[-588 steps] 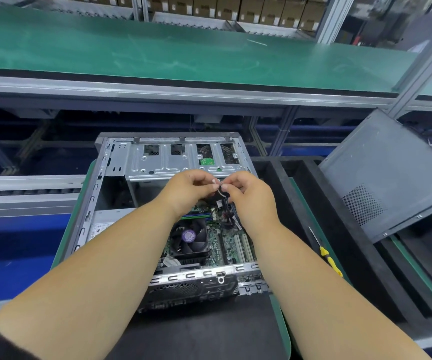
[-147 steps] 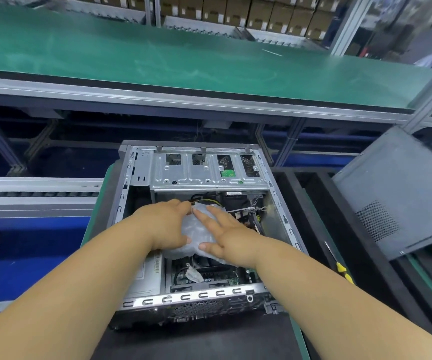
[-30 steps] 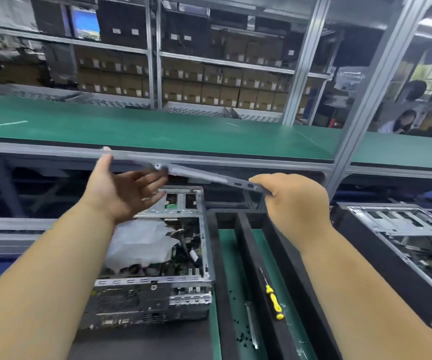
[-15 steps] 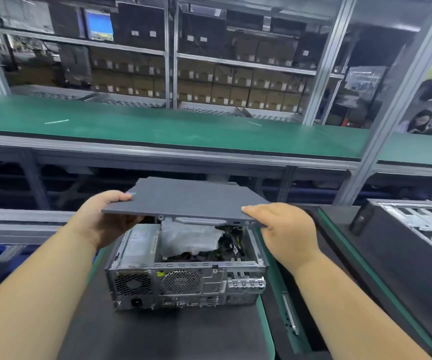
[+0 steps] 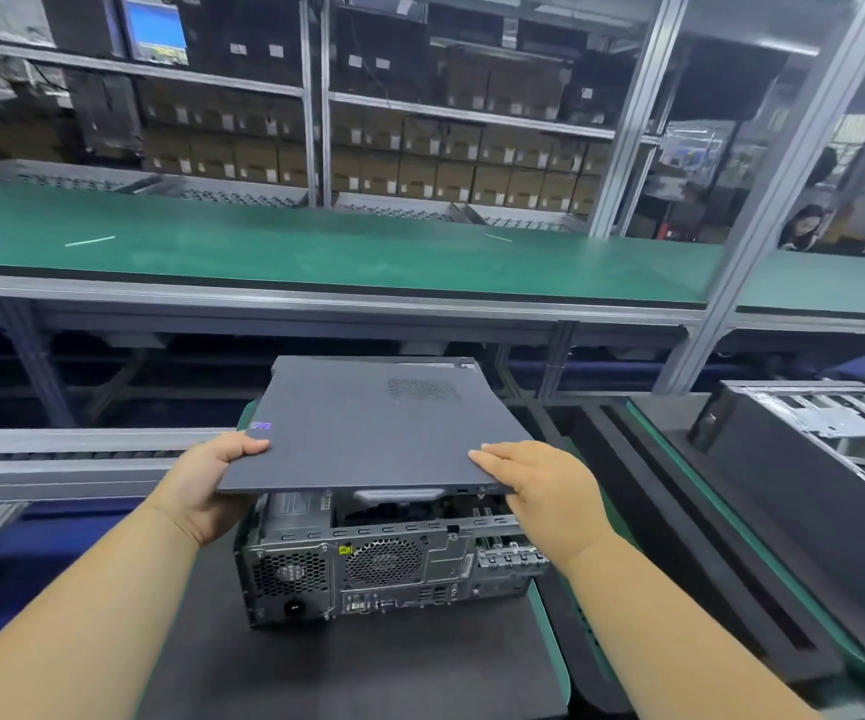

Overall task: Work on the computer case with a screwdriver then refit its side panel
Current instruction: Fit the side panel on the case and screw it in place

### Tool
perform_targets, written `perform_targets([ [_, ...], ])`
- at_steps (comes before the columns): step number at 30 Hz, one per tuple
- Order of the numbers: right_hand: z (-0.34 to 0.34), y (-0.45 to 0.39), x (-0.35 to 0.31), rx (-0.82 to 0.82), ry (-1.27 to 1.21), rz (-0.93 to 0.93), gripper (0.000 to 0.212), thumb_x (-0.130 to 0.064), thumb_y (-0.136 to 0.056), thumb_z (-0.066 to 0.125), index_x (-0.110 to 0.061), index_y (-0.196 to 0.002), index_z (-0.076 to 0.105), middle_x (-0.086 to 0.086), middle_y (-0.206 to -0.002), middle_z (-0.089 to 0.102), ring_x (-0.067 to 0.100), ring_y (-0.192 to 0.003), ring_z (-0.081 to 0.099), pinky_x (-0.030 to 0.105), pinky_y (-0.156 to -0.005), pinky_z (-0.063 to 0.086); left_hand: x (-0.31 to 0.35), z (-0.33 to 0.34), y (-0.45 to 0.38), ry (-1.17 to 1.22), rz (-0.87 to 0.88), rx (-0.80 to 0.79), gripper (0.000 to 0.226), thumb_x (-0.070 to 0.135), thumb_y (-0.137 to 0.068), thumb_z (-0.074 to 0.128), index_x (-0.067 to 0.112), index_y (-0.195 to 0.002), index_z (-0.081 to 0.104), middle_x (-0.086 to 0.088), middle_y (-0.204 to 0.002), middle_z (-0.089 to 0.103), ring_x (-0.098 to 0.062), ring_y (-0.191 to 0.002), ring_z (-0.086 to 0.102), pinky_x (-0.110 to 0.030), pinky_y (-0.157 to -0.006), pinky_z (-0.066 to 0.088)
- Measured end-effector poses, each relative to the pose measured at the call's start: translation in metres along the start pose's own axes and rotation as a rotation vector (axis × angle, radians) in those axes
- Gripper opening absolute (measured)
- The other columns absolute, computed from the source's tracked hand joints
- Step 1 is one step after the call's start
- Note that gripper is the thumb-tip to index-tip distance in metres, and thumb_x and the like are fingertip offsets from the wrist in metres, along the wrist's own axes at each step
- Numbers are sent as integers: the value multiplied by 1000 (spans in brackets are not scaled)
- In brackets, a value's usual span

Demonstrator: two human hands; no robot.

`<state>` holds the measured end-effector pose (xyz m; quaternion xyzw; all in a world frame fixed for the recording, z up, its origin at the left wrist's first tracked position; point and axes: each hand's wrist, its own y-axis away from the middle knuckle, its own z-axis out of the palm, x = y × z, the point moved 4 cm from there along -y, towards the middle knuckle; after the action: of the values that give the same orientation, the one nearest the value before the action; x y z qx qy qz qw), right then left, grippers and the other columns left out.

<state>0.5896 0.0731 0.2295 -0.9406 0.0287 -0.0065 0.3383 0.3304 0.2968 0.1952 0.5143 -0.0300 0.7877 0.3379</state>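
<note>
The computer case [image 5: 383, 569] lies on its side on a dark mat, its rear face with fan grilles and ports turned toward me. Over its open top I hold the dark grey side panel [image 5: 373, 433], far edge low on the case, near edge lifted a little above the frame. My left hand [image 5: 207, 480] grips the panel's near left corner, thumb on top. My right hand [image 5: 544, 491] grips the near right corner, fingers on top. No screwdriver is in view.
The dark mat [image 5: 368, 667] sits on a green-edged pallet. A second open case [image 5: 809, 459] lies at the right on another pallet. A long green bench [image 5: 316, 252] runs across behind, with shelves of cardboard boxes beyond. A person sits far right.
The panel has come down and forward over the case, now covering most of its open top and hiding the white bag inside. Both hands stay on its near corners.
</note>
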Motion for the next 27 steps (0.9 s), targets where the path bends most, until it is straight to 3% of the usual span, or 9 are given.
perform_targets([
  [3, 15, 3, 10, -140, -12, 34, 70, -1, -50, 92, -16, -117, 75, 2, -114, 73, 24, -100, 71, 43, -88, 58, -7, -1, -9, -46, -37, 12, 25, 8, -91, 44, 7, -109, 60, -8, -86, 71, -19, -67, 65, -30, -67, 49],
  [5, 26, 9, 19, -264, -28, 70, 71, -30, -63, 91, -22, -129, 67, -4, -129, 66, 20, -115, 63, 40, -103, 49, -10, -4, -14, -60, -52, 27, 26, 8, -89, 45, 8, -111, 60, -10, -91, 70, -22, -72, 64, -34, -69, 48],
  [8, 39, 19, 25, -385, -132, 167, 84, -77, -71, 61, -30, -140, 55, -14, -144, 52, 8, -132, 45, 29, -116, 30, -12, -9, -16, -100, -68, 43, 28, 7, -89, 46, 9, -112, 62, -11, -96, 69, -25, -77, 63, -37, -69, 49],
  [10, 44, 24, 26, -393, -189, 228, 90, -86, -70, 45, -32, -141, 54, -18, -146, 47, 4, -135, 39, 25, -117, 27, -13, -8, -18, -166, -62, 42, 27, 7, -89, 45, 13, -106, 65, -8, -91, 73, -23, -72, 67, -31, -63, 53],
  [13, 50, 27, 28, -414, -196, 277, 82, -81, -78, 45, -35, -146, 47, -19, -152, 38, 2, -140, 29, 22, -117, 20, -13, -8, -23, -354, -1, 75, 23, 14, -88, 53, 18, -106, 67, -5, -90, 76, -21, -72, 71, -33, -69, 53],
  [15, 54, 29, 31, -451, -186, 310, 79, -75, -83, 48, -36, -150, 39, -17, -157, 30, 5, -144, 22, 25, -119, 18, -13, -10, -28, -568, 55, 73, 34, 37, -80, 64, 26, -111, 65, -2, -107, 73, -21, -91, 71, -39, -83, 53],
  [19, 58, 32, 33, -483, -111, 297, 78, -77, -85, 41, -38, -152, 33, -16, -159, 25, 7, -147, 20, 29, -122, 17, -12, -24, -32, -1439, 147, 288, 75, 86, -68, 41, 36, -121, 58, 1, -135, 49, -29, -131, 38, -48, -105, 37],
  [22, 58, 33, 33, -444, -89, 294, 72, -74, -87, 40, -38, -149, 39, -16, -156, 32, 7, -144, 26, 28, -120, 20, -22, -24, -35, -1499, 125, 255, 92, 88, -71, 36, 23, -136, 46, -2, -145, 38, -30, -138, 25, -48, -110, 32],
  [27, 60, 19, 37, -382, -74, 354, 60, -62, -95, 43, -28, -144, 50, -10, -147, 49, 10, -136, 39, 29, -115, 29, -25, -8, -34, -1456, 210, 214, 82, 70, -85, 47, 16, -146, 34, -3, -151, 30, -29, -140, 21, -42, -114, 25],
])
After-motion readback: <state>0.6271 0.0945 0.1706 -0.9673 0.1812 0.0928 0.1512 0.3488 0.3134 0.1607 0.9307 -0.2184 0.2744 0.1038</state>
